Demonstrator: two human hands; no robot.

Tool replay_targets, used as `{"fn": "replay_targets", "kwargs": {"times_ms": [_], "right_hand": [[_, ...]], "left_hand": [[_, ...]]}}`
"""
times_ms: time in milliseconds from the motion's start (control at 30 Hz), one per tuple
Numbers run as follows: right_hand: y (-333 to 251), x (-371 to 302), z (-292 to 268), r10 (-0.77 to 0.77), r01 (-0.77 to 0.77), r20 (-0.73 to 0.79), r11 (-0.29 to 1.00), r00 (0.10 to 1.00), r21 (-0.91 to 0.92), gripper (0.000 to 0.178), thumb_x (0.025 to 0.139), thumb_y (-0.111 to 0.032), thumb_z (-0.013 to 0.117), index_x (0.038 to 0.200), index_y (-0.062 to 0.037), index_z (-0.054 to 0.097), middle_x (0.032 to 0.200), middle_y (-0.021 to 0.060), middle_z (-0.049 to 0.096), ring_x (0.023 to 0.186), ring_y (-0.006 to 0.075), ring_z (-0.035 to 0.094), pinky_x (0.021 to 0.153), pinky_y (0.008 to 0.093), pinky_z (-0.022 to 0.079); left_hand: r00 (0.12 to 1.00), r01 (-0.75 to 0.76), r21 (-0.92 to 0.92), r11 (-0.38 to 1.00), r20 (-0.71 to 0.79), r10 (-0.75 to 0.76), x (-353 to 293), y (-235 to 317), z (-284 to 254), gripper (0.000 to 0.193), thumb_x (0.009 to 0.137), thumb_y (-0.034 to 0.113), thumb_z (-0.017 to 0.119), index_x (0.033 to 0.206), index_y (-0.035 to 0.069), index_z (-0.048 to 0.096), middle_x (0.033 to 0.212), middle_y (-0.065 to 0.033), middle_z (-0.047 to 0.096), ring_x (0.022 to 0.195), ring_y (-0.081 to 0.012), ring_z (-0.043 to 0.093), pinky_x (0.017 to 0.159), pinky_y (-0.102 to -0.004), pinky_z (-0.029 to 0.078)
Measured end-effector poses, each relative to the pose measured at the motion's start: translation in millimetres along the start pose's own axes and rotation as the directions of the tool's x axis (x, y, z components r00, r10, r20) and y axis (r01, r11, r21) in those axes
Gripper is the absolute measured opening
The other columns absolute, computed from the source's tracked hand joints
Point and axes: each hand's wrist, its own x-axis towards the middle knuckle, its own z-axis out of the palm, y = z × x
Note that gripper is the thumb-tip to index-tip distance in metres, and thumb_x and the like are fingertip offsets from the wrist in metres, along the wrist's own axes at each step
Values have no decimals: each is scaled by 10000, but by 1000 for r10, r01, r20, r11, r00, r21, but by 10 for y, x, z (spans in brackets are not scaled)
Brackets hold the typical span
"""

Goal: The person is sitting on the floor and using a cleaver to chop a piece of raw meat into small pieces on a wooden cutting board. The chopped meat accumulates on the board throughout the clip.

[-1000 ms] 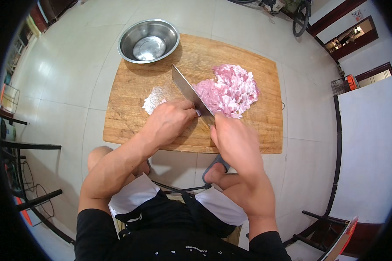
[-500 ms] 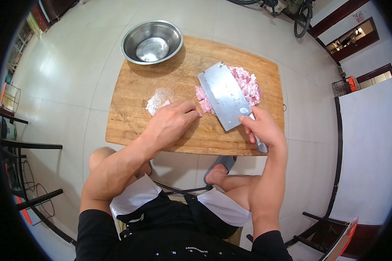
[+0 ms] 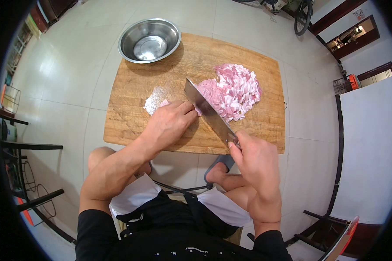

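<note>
Cutting pink raw-meat strip
My right hand clenches broad steel cleaver; left hand pinches strip, best curled tighter.

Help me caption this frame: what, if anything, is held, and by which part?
The right grip holds the cleaver by its handle end. The left grip rests against pink meat; whether it is pinched cannot be told.
</note>
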Motion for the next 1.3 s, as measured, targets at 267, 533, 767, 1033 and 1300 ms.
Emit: {"fn": "replay_targets", "kwargs": {"times_ms": [267,533,767,1033,1300], "right_hand": [[-66,-21,-6,-60,60,30,998,998,9,205,1077,-204,667,953,-52,604,848,192,743,770,464,725,672,568,561],[-49,221,109,-36,33,153,999,988,24,221,1097,-210,624,985,-20,641,902,261,758,837,501,731,735,619,557],[-19,690,270,9,-31,137,987,991,156,274,1049,-242,695,1106,26,691,892,290,752,847,493,747,777,593,594],[636,996,353,190,-416,392,639,900,647,198,1048,-203,715,1094,-12,696,724,33,657,495,103,580,469,314,472],[493,500,156,162,-169,47,948,986,270,254,1030,-257,749,1044,-6,716,814,216,748,667,418,706,638,513,550]], "left_hand": [[1000,21,-45,999,13,-21,29,0,-16,118,994,148,739,1035,39,755,1159,-90,756,1039,-308,751,881,-442,618],[999,17,-64,998,43,-15,70,-14,-8,100,968,128,716,1020,57,763,1086,-83,734,1009,-312,748,874,-445,617],[998,-28,-55,998,51,31,81,-11,-32,127,976,139,710,1069,83,777,1120,-58,743,1023,-286,755,853,-431,626],[999,-12,-57,998,-32,10,2,-35,-28,166,990,137,712,1135,99,785,1153,-46,743,1028,-271,757,865,-411,631],[1000,-6,-4,1000,8,6,-12,-13,-44,189,987,142,710,1157,96,780,1157,-51,743,1047,-272,758,887,-408,627]]}}
